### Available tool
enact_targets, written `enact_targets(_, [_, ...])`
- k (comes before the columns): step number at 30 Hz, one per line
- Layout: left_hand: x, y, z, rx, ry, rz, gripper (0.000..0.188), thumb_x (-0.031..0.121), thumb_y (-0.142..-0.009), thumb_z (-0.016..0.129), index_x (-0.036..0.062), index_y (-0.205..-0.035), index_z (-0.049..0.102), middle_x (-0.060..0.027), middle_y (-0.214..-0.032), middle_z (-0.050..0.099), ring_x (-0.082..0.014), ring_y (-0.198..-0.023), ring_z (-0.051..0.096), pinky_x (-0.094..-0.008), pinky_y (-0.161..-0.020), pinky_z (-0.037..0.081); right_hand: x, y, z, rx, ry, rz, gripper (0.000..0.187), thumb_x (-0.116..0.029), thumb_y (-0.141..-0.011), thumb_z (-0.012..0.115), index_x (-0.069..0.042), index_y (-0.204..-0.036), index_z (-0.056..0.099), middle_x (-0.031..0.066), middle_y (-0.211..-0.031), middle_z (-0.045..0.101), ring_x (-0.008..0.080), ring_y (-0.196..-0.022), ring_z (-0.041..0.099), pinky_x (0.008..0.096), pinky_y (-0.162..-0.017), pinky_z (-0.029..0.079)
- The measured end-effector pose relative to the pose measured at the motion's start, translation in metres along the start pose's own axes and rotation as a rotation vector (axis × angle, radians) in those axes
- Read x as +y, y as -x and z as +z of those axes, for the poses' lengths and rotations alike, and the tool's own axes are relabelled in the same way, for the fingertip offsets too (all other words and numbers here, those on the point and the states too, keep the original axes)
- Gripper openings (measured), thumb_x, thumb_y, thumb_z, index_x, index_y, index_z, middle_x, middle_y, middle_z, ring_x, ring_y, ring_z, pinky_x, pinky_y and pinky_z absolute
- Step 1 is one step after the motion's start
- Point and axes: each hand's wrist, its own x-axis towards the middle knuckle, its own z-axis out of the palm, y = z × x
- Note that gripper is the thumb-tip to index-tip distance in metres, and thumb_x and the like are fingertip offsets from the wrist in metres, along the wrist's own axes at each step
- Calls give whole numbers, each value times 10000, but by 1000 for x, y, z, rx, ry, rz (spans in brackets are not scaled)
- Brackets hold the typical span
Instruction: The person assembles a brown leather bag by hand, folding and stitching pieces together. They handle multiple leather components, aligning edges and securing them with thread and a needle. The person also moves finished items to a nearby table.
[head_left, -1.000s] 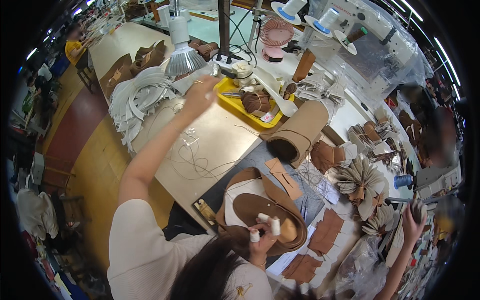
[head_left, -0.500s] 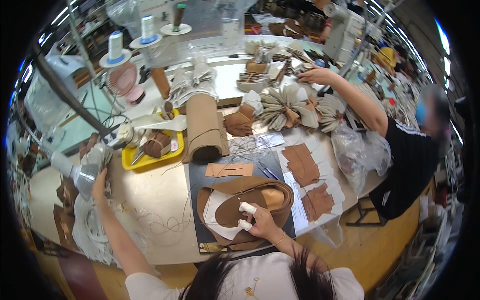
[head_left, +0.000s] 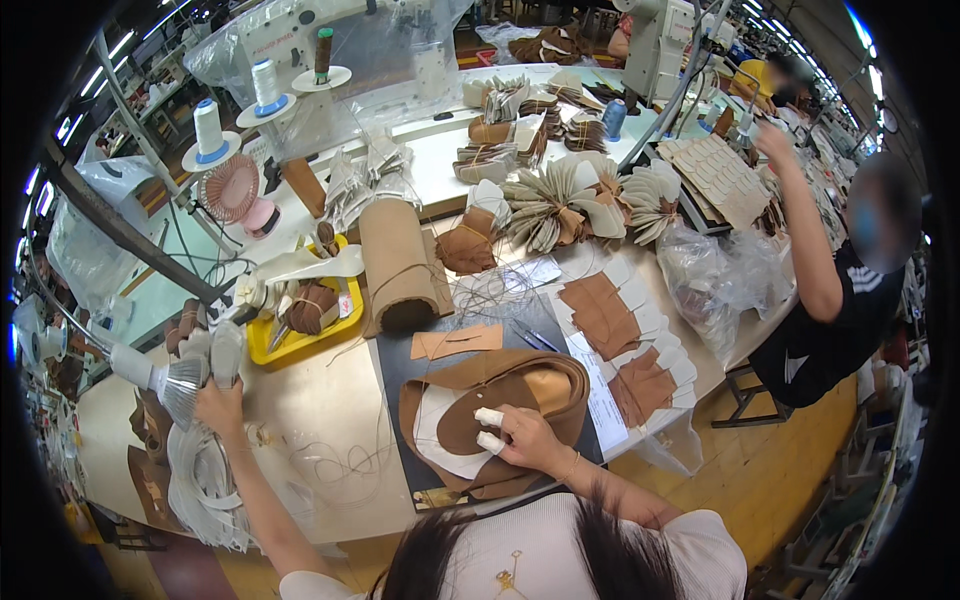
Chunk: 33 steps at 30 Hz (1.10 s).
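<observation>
My left hand (head_left: 219, 402) is beside the desk lamp (head_left: 180, 388), its fingers closed at the lower end of a stack of pale grey pieces (head_left: 228, 352). The lamp and the stack partly hide those fingers. My right hand (head_left: 530, 440) rests on a loosely rolled brown sheet (head_left: 470, 425), with two white-wrapped fingertips apart and nothing visible between them. A white piece (head_left: 432, 430) lies inside the roll, next to a flat brown piece. The roll sits on a dark board (head_left: 395, 375).
Ahead stand a yellow tray (head_left: 262, 350), a thick brown tube (head_left: 395, 250) and fanned bundles (head_left: 550, 205). Brown cut pieces (head_left: 600, 312) lie on the right by a plastic bag (head_left: 705, 290). White strips (head_left: 205, 485) hang at the left edge. A co-worker (head_left: 850, 290) sits at right.
My left hand has shifted onto the pale grey stack, part of which now stands apart. My right hand stays on the brown roll. The co-worker's arm has drawn back and up from the bundles.
</observation>
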Motion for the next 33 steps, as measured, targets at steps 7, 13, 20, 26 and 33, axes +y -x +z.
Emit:
enact_targets(7, [17,44,-42,360,4,338,551,413,-573,770,180,-1062,673,-115,-1353,372,-330,-1260,336,-575,-927,309,0,0,-2,-18,-10,-42,266,-157,-786,699,-41,-1012,621,87,-738,529,263,-601,558,357,-568,469])
enact_targets(13, [42,106,-103,-57,-50,51,573,447,-603,760,117,-1062,666,-263,-1430,307,-381,-1301,328,-620,-969,272,1,-2,-3,-16,-41,-60,217,-163,-795,700,-53,-976,655,83,-717,556,258,-624,579,355,-587,479])
enact_targets(20, [13,189,-152,-202,1534,-477,642,496,-820,645,-14,-1200,562,-215,-1245,550,-299,-1097,563,-394,-932,449,1,-2,3,-11,-104,-86,205,-56,-768,713,-40,-967,668,50,-608,494,184,-497,463,321,-487,383])
enact_targets(26, [2,243,-167,-211,2507,-698,547,460,-949,436,11,-1254,502,-169,-1101,628,-228,-872,664,-354,-702,588,2,-1,2,-38,-155,-145,185,-62,-784,697,-42,-966,670,52,-617,491,206,-516,460,336,-506,371])
enact_targets(33, [48,204,-171,-257,2517,-421,593,478,-973,344,-2,-1302,455,-241,-1137,600,-284,-843,683,-390,-684,605,3,-1,-4,7,-191,-137,169,-115,-777,699,-66,-938,680,78,-677,584,243,-581,563,360,-543,455])
